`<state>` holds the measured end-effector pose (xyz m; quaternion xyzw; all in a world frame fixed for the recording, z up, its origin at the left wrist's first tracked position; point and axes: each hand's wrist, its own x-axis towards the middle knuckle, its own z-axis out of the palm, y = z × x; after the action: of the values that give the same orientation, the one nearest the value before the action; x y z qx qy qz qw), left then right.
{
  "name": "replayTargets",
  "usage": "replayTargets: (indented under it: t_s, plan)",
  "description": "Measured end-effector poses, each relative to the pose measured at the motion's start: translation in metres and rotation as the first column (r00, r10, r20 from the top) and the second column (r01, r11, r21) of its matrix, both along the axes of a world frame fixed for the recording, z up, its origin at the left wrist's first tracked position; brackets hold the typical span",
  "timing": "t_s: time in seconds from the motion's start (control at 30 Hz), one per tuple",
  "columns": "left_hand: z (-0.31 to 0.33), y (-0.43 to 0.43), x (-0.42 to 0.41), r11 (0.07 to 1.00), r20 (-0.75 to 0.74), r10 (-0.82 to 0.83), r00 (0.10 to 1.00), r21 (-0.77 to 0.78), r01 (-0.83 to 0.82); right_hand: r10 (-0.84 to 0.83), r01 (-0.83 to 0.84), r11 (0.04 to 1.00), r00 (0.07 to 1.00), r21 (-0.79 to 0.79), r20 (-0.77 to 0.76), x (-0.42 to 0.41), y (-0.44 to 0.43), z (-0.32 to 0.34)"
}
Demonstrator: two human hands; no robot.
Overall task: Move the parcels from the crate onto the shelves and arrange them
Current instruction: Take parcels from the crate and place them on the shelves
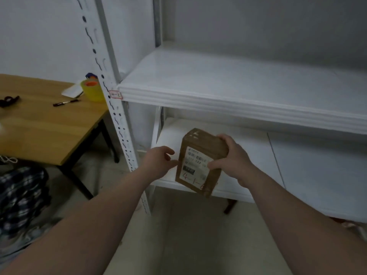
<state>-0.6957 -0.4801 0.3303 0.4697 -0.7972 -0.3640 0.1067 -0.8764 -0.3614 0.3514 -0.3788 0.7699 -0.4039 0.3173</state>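
White shelving (pixel 127 108) stands against a pale wall, with a wooden tabletop (pixel 39 126) to its left. The brown parcel (pixel 200 155) hangs tilted in front of the lower shelf (pixel 248 155), its label facing up. The right grip (pixel 232 157) clasps the parcel's right side. The left grip (pixel 158 159) hovers just beside it, fingers loose and holding nothing. Best to steady the parcel with both, level it, then slide it in with the red handwritten code facing outward.

A small brown cardboard parcel (pixel 198 149), its white label with red handwriting facing up, is tilted across the front edge of the lower shelf (pixel 252 155), at 6 o'clock from the upper shelf (pixel 218 80), gripped by the right hand (pixel 232 161).
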Motion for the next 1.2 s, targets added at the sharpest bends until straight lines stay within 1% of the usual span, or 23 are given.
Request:
replayTargets:
  t_s: [0.07, 0.17, 0.33, 0.47, 0.53, 0.6, 0.7, 0.87, 0.97, 1.2]
  plan:
    - [-0.026, -0.023, 0.011, 0.998, 0.073, 0.017, 0.997, -0.065, -0.012, -0.018, 0.021, 0.999, 0.998, 0.046, -0.067, 0.013, -0.025, -0.029]
    - [-0.066, -0.053, 0.02, 0.993, 0.139, 0.004, 0.99, -0.118, 0.013, -0.011, 0.021, 0.996, 0.993, 0.082, -0.116, 0.024, -0.058, -0.069]
    - [-0.121, -0.094, 0.016, 0.958, 0.177, -0.122, 0.977, -0.235, 0.162, 0.058, -0.027, 0.991, 0.971, 0.131, -0.233, 0.023, -0.116, -0.13]
    - [-0.16, -0.121, 0.01, 0.908, 0.257, -0.212, 0.943, -0.306, 0.287, 0.081, -0.041, 0.986, 0.964, 0.159, -0.254, 0.021, -0.156, -0.178]
    - [-0.174, -0.132, 0.006, 0.892, 0.294, -0.235, 0.926, -0.313, 0.326, 0.098, -0.058, 0.986, 0.961, 0.158, -0.26, 0.018, -0.172, -0.199]
    - [-0.184, -0.141, 0.002, 0.897, 0.288, -0.234, 0.929, -0.305, 0.32, 0.1, -0.062, 0.987, 0.96, 0.15, -0.261, 0.014, -0.185, -0.213]
    - [-0.194, -0.151, -0.003, 0.905, 0.218, -0.199, 0.955, -0.332, 0.264, 0.105, -0.073, 0.989, 0.958, 0.125, -0.267, 0.007, -0.203, -0.222]
    - [-0.192, -0.159, 0.0, 0.902, 0.133, -0.137, 0.982, -0.393, 0.179, 0.21, -0.171, 0.973, 0.935, 0.157, -0.284, 0.002, -0.217, -0.223]
    - [-0.191, -0.162, 0.003, 0.896, 0.109, -0.139, 0.984, -0.409, 0.172, 0.24, -0.198, 0.966, 0.924, 0.165, -0.297, 0.004, -0.216, -0.222]
    - [-0.193, -0.16, 0.006, 0.887, 0.102, -0.166, 0.981, -0.42, 0.194, 0.263, -0.219, 0.96, 0.918, 0.174, -0.297, 0.003, -0.213, -0.223]
